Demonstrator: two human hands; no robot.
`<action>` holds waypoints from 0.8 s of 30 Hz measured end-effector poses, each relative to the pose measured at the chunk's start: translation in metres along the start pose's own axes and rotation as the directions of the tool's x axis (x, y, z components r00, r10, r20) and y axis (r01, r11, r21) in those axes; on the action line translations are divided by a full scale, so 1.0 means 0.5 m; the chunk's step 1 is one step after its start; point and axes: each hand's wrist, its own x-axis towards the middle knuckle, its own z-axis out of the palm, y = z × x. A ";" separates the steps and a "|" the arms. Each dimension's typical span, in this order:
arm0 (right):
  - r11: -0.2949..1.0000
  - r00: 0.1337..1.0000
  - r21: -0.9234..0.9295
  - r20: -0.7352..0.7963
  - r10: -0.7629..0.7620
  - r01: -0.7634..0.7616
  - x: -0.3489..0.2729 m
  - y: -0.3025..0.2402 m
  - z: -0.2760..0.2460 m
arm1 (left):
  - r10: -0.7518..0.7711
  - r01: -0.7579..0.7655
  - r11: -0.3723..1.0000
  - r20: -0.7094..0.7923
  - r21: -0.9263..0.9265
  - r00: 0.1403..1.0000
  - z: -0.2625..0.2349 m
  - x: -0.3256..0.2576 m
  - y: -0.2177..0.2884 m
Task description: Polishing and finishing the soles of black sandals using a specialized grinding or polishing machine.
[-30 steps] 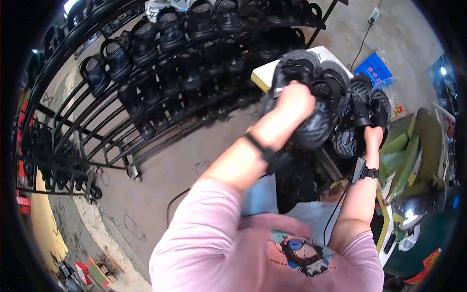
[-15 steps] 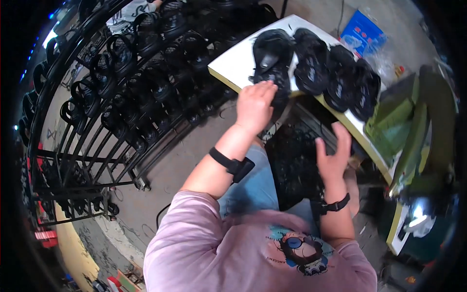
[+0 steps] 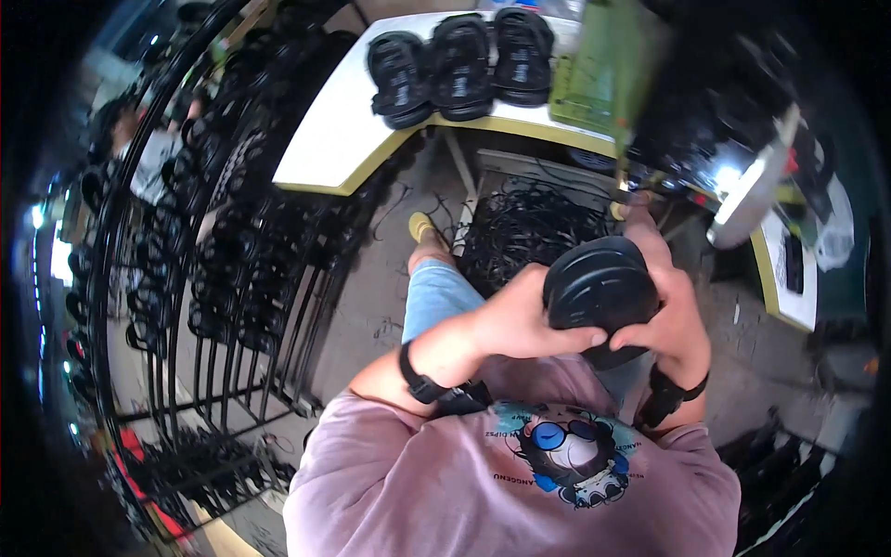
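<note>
My left hand (image 3: 520, 316), now away from the worktop (image 3: 325, 130), joins my right hand (image 3: 682, 323) in gripping one black shoe (image 3: 601, 290) close to me, so handling apparently centres on it, apart from three sandals (image 3: 461, 70).

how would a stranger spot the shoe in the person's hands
Find the white table, then the pink shirt below. Between them, the left hand and right hand clasp a black shoe, held up, unlike the three shoes lying on the table.
</note>
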 end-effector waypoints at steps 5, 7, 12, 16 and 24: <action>0.582 0.697 -0.810 -0.377 -0.610 0.072 -0.117 0.015 0.029 | -0.018 0.012 1.000 -0.234 -0.026 0.972 0.087 0.053 -0.070; 0.894 0.895 -0.094 -0.049 -0.444 0.438 -0.150 0.041 0.072 | -0.040 0.005 0.992 -0.275 -0.128 0.961 0.104 0.069 -0.073; 0.699 0.831 0.705 -0.454 0.321 0.116 -0.177 0.143 0.064 | -0.059 -0.040 0.962 -0.348 -0.269 0.936 0.128 0.095 -0.059; 0.256 0.703 0.687 -0.710 0.035 0.681 -0.186 0.212 0.001 | -0.045 -0.091 0.949 -0.415 -0.303 0.909 0.138 0.095 -0.050; 0.316 0.805 0.753 -0.590 -0.062 0.577 -0.206 0.288 -0.114 | 0.015 -0.189 0.900 -0.404 -0.393 0.915 0.078 0.080 -0.097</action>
